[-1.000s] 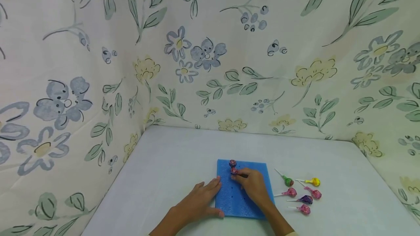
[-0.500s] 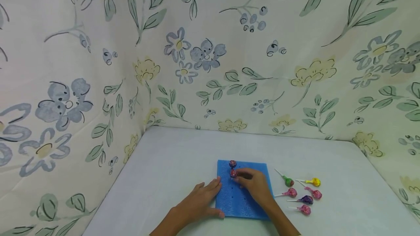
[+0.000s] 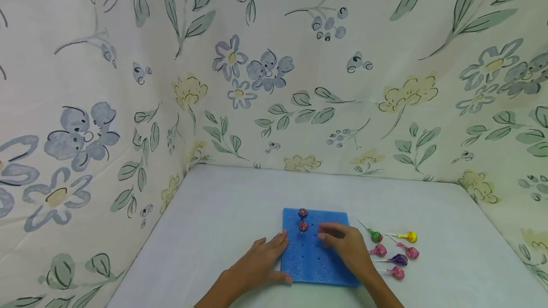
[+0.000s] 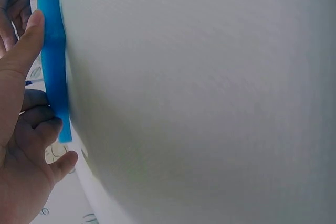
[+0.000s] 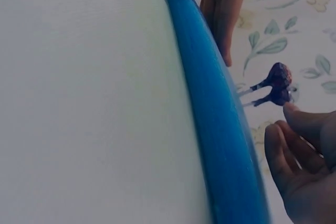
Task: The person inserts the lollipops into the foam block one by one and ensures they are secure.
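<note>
A blue foam board (image 3: pixel 314 274) with small holes lies on the white table. Two dark red wrapped lollipops stand upright in it by their sticks, a rear lollipop (image 3: pixel 303 213) and a front lollipop (image 3: pixel 303 226) close together. My left hand (image 3: pixel 262 261) rests along the board's left side, its fingers at that edge and the thumb at the near corner; the left wrist view shows the thumb (image 4: pixel 32 38) against the blue edge. Over the board, right of the front lollipop, my right hand (image 3: pixel 346 247) holds nothing, its fingers loosely bent and apart from the candy.
Right of the board lie several loose lollipops: a green lollipop (image 3: pixel 376 236), a yellow lollipop (image 3: pixel 411 236), a purple lollipop (image 3: pixel 400 260) and some pink ones, including a pink lollipop (image 3: pixel 397 273). Floral cloth (image 3: pixel 274 122) hangs behind and beside the table (image 3: pixel 231 203).
My right hand has let go of the front lollipop and moved right, away from it. That lollipop stands in the board by itself. The left hand has stayed in place.
</note>
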A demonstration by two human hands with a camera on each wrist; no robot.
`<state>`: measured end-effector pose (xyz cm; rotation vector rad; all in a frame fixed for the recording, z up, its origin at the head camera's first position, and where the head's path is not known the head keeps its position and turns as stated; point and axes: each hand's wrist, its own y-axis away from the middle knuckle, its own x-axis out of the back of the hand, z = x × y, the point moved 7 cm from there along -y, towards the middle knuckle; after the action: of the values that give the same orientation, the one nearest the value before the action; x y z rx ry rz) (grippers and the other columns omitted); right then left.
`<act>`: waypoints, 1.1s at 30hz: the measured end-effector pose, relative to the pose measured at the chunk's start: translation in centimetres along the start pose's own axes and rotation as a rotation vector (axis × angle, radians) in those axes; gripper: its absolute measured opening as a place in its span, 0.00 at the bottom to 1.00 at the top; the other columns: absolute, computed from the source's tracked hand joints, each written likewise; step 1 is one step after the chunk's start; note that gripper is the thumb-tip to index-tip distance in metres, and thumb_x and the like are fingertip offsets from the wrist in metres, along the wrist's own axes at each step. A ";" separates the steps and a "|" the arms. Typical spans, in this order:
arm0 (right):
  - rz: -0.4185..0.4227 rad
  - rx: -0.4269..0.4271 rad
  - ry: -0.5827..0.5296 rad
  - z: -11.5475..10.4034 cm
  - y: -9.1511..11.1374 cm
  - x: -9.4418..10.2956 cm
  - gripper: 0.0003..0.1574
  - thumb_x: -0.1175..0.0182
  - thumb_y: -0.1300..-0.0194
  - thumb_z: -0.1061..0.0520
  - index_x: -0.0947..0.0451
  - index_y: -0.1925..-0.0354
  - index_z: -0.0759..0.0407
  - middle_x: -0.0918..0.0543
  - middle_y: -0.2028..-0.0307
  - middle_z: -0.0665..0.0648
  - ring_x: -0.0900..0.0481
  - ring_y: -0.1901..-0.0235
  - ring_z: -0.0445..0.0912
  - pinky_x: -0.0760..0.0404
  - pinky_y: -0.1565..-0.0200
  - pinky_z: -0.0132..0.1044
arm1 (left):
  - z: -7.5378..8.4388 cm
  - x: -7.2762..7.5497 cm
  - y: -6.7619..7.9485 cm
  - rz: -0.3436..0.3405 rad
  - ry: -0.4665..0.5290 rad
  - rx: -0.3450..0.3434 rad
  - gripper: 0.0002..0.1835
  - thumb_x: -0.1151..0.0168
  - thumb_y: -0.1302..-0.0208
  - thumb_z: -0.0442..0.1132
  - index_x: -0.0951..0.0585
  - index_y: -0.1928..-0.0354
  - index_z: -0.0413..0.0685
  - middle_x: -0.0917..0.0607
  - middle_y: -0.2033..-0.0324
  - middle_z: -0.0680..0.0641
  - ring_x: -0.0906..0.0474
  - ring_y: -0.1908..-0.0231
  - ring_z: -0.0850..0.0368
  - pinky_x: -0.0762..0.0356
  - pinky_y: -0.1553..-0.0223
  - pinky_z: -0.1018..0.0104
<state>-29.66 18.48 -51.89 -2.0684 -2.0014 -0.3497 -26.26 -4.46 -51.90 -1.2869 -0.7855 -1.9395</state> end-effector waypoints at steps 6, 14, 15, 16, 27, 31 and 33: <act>0.030 -0.021 0.015 0.1 0.8 1.6 0.16 0.26 0.33 0.60 0.11 0.47 0.60 0.09 0.52 0.56 0.11 0.51 0.49 0.10 0.57 0.34 | -0.1 0.0 0.2 0.002 0.005 0.000 0.54 0.36 0.38 0.74 0.35 0.18 0.50 0.41 0.17 0.50 0.43 0.18 0.54 0.35 0.24 0.40; 0.055 -0.032 0.028 1.0 1.5 4.3 0.20 0.26 0.32 0.57 0.13 0.44 0.61 0.09 0.49 0.60 0.11 0.51 0.46 0.10 0.55 0.34 | -0.1 -0.1 0.1 0.008 0.008 -0.005 0.54 0.35 0.38 0.73 0.35 0.18 0.49 0.41 0.17 0.50 0.43 0.18 0.54 0.36 0.24 0.40; 0.059 -0.026 0.019 1.0 1.6 4.7 0.21 0.26 0.32 0.57 0.13 0.44 0.62 0.09 0.49 0.60 0.10 0.52 0.43 0.11 0.55 0.34 | -0.1 -0.1 0.1 0.007 0.009 -0.003 0.54 0.35 0.38 0.73 0.35 0.18 0.50 0.41 0.17 0.50 0.43 0.18 0.54 0.36 0.24 0.40; 0.065 -0.018 0.009 1.0 1.7 5.0 0.21 0.26 0.33 0.57 0.13 0.44 0.63 0.09 0.49 0.61 0.10 0.53 0.41 0.11 0.55 0.33 | -0.1 0.0 0.1 0.006 0.011 -0.001 0.54 0.35 0.38 0.73 0.35 0.18 0.50 0.41 0.17 0.50 0.43 0.18 0.54 0.36 0.24 0.40; 0.132 -0.094 0.120 1.5 2.5 7.9 0.21 0.27 0.30 0.56 0.14 0.42 0.61 0.09 0.50 0.60 0.10 0.61 0.44 0.14 0.58 0.27 | -0.1 0.0 0.1 -0.004 0.021 0.010 0.53 0.34 0.38 0.72 0.35 0.18 0.50 0.41 0.17 0.51 0.43 0.18 0.54 0.36 0.24 0.39; 0.149 -0.081 0.121 1.5 2.7 9.1 0.23 0.27 0.31 0.57 0.15 0.40 0.63 0.09 0.50 0.61 0.09 0.60 0.44 0.13 0.59 0.28 | -0.1 0.0 0.1 -0.012 0.027 0.018 0.54 0.34 0.39 0.73 0.35 0.18 0.51 0.41 0.17 0.52 0.44 0.18 0.55 0.37 0.24 0.40; 0.164 -0.070 0.126 1.4 2.9 9.8 0.24 0.26 0.31 0.55 0.15 0.41 0.63 0.08 0.51 0.59 0.09 0.60 0.42 0.14 0.59 0.27 | -0.2 0.0 0.0 -0.014 0.029 0.023 0.54 0.34 0.39 0.73 0.36 0.18 0.51 0.42 0.17 0.52 0.44 0.18 0.55 0.37 0.23 0.39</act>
<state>-26.45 28.12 -49.93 -2.1756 -1.7586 -0.5104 -26.32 -4.60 -52.01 -1.2400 -0.8023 -1.9505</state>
